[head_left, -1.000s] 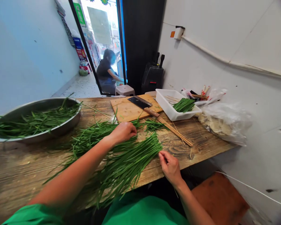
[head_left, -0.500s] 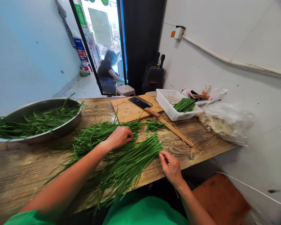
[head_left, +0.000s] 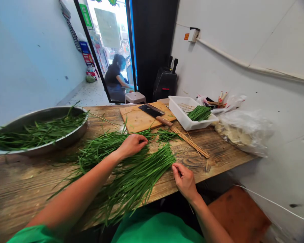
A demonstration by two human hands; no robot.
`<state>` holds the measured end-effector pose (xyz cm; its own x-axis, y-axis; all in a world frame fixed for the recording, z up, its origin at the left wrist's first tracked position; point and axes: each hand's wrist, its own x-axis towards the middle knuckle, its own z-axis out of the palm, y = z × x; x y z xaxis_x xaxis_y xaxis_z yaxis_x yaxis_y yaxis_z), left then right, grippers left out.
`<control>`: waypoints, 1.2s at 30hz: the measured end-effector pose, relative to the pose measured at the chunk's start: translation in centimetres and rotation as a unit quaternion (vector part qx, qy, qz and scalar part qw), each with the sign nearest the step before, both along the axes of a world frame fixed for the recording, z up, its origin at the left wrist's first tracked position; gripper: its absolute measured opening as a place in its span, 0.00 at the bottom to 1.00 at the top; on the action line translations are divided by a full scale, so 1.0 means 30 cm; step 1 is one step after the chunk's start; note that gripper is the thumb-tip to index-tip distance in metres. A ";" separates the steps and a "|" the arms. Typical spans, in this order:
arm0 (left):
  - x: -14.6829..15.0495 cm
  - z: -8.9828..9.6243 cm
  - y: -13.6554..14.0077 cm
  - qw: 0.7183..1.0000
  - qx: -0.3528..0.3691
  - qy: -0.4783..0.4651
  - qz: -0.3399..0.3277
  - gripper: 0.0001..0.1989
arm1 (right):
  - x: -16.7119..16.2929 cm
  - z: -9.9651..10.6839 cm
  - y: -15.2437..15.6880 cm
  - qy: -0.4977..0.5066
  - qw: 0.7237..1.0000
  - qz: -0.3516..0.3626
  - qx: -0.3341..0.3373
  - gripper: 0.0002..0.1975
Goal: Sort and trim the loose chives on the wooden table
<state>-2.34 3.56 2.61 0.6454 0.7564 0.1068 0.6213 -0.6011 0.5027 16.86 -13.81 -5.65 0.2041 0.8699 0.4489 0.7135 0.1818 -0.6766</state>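
My right hand [head_left: 184, 179] is closed in a pinch at the cut ends of the front bunch of garlic chives [head_left: 144, 173]. The thin pale end of what looks like a bamboo skewer [head_left: 192, 208] shows below that wrist, in line with the pinch; the rest is hidden by the hand. My left hand [head_left: 133, 145] hovers over or rests on the rear pile of garlic chives [head_left: 98, 148], thumb and fingers pressed together. What it pinches, if anything, cannot be made out. The front bunch lies with its ends lined up, leaves fanning toward me.
A steel basin [head_left: 73, 136] of greens stands left. Behind the chives are a cutting board [head_left: 131, 119] with a cleaver [head_left: 152, 110], loose skewers [head_left: 191, 141] and short cut chives [head_left: 167, 135]. A white tub [head_left: 182, 118] and plastic bag [head_left: 245, 131] sit right. A person [head_left: 116, 77] crouches beyond.
My left hand has shifted slightly right and up over the rear pile, its fingers reaching further forward. My right hand stays at the chive ends.
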 end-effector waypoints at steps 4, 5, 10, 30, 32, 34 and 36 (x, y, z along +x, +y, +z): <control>0.063 -0.013 0.000 0.995 -0.073 -0.058 0.033 0.16 | -0.001 0.002 0.007 -0.005 1.000 -0.004 0.008 0.12; 0.080 -0.019 -0.001 0.993 -0.085 -0.069 0.040 0.16 | -0.002 0.002 0.008 -0.006 1.000 -0.004 0.010 0.12; 0.149 -0.053 -0.019 0.989 -0.097 -0.107 0.035 0.16 | 0.000 0.003 0.013 0.001 1.000 0.000 0.012 0.11; 0.177 -0.072 -0.049 0.988 -0.074 -0.136 0.026 0.14 | 0.003 0.004 0.011 0.006 1.000 0.002 0.003 0.10; 0.176 -0.072 -0.049 0.987 -0.076 -0.135 0.028 0.14 | 0.003 0.003 0.012 0.003 1.000 0.002 0.003 0.10; 0.175 -0.073 -0.049 0.987 -0.078 -0.136 0.030 0.14 | 0.002 0.002 0.012 0.003 1.000 0.002 0.003 0.10; 0.174 -0.075 -0.049 0.987 -0.078 -0.136 0.032 0.14 | 0.001 0.002 0.012 0.003 1.000 0.002 0.003 0.09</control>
<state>2.87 2.07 0.36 0.5587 0.8160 0.1485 0.4850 -0.4667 0.7395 16.88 -13.44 -5.57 0.2029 0.8679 0.4535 0.7086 0.1896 -0.6797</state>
